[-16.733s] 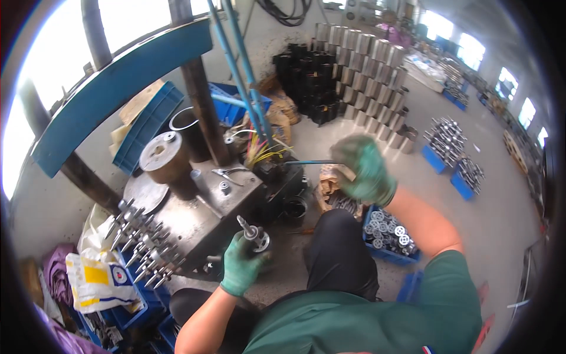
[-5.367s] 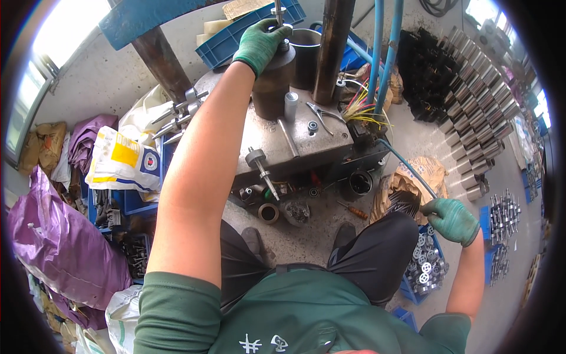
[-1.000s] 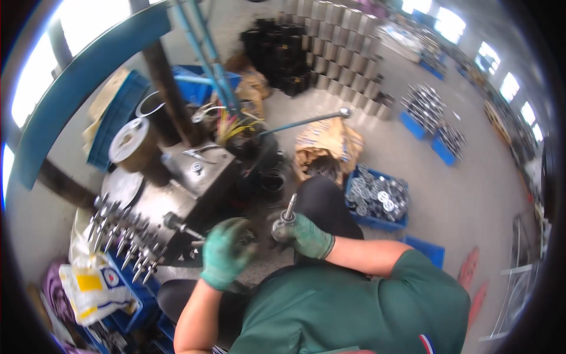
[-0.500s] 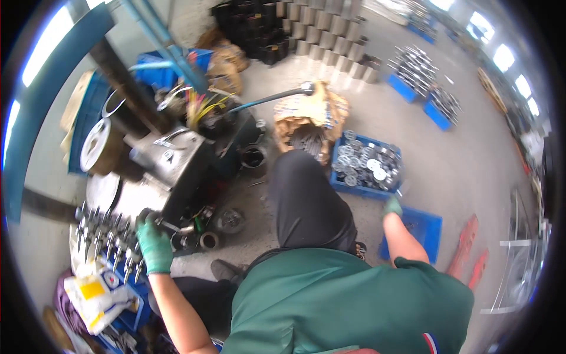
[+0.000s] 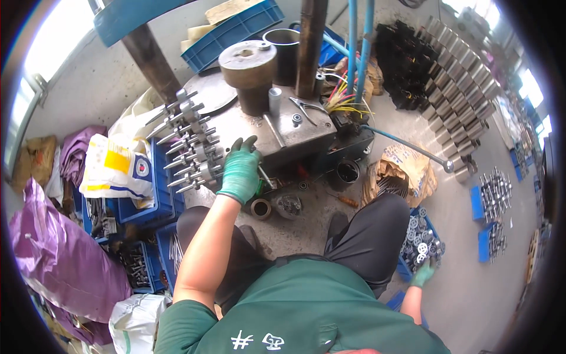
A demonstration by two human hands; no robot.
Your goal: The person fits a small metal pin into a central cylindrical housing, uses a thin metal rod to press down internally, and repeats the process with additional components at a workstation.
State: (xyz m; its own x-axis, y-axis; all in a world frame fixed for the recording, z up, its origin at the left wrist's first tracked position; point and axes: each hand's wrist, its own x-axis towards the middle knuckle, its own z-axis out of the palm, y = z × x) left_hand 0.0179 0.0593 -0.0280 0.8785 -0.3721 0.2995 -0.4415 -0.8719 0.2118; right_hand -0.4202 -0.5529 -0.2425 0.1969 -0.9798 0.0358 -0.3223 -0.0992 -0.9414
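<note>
My left hand [image 5: 240, 171], in a green glove with dark fingertips, is at the near edge of the steel press table [image 5: 306, 133]. Its fingers are closed around a thin metal rod [image 5: 266, 177], which sticks out toward the lower right. Just left of that hand stand several rows of metal shafts with round collars [image 5: 194, 144]. Off to the right, my gloved right hand [image 5: 423, 275] reaches the near end of a blue crate [image 5: 404, 271] of round metal wheels [image 5: 417, 236]. Its fingertips are among the wheels, so their grip is hidden.
On the table are a thick round die [image 5: 247, 59], a loose rod [image 5: 274, 130] and pliers [image 5: 309, 111]. A blue lever bar [image 5: 407, 143] extends to the right. Paper sacking [image 5: 407, 171] lies beyond my knee. Metal cylinders [image 5: 460, 94] are stacked at back right; bags [image 5: 65, 248] crowd the left.
The view has swung left, bringing more of the press table and bags into sight. My right hand has moved to the crate of wheels. My left hand still holds the rod beside the shafts.
</note>
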